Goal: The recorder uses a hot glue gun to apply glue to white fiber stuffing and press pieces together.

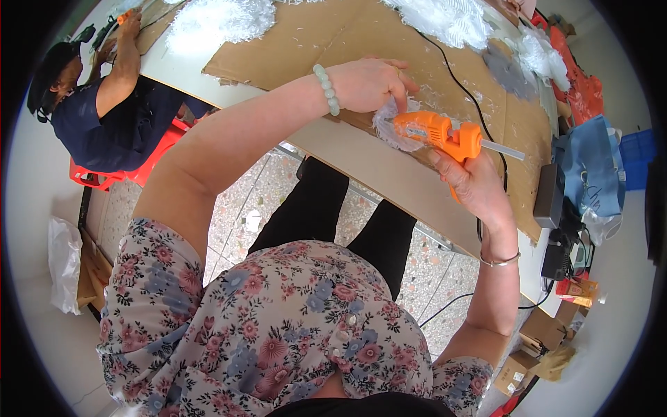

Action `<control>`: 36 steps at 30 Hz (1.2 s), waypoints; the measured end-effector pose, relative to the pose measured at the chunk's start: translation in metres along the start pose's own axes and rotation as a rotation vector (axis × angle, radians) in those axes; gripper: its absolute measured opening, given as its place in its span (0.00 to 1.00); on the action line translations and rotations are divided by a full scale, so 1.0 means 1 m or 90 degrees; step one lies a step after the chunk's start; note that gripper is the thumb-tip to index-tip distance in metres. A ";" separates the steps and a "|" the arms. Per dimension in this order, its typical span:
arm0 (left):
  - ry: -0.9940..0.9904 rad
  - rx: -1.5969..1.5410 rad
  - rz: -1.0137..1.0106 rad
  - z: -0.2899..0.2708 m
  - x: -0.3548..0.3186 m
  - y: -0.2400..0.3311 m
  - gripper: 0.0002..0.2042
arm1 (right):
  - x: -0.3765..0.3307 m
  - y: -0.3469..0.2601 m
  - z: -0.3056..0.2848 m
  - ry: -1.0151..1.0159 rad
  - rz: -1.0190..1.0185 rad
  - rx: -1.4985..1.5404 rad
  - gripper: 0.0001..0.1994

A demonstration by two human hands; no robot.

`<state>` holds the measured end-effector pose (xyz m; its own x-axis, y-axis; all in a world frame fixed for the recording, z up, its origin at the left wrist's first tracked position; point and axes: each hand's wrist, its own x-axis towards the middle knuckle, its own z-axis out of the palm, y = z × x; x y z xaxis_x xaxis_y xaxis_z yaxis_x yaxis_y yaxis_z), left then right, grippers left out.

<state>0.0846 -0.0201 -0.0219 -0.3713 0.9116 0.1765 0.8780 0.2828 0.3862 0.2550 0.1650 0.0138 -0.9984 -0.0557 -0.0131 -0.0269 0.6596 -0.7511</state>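
Note:
My right hand (476, 184) is wrapped round the handle of an orange hot glue gun (434, 132). A translucent glue stick (504, 149) juts out of the gun's back end. The gun's nozzle points left, close against a small piece of whitish netting (392, 128) at the table's near edge. My left hand (368, 85) has its fingers closed at the top of that netting; the thumb and some fingertips are partly hidden.
Brown cardboard (292, 52) with white scraps covers the table. Heaps of white netting (222, 24) lie along the back. A black cable (458, 76) crosses the cardboard. At the right are a blue bag (590, 167) and a dark box (549, 194). Another person (104, 118) sits at the left.

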 end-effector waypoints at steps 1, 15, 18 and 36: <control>-0.006 -0.004 0.004 0.000 0.001 -0.001 0.18 | 0.001 0.000 0.000 0.000 0.000 0.000 0.16; -0.037 -0.028 0.013 -0.008 0.002 -0.001 0.17 | 0.002 -0.002 0.002 -0.019 -0.003 -0.006 0.16; -0.031 -0.032 0.013 -0.006 0.004 -0.002 0.17 | 0.003 -0.002 0.003 -0.007 0.019 0.008 0.15; -0.027 -0.044 0.015 -0.006 0.002 -0.001 0.18 | -0.004 0.000 0.006 -0.002 0.002 -0.016 0.14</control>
<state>0.0813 -0.0205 -0.0160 -0.3362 0.9302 0.1476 0.8627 0.2413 0.4444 0.2597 0.1607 0.0101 -0.9983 -0.0565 -0.0175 -0.0255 0.6781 -0.7345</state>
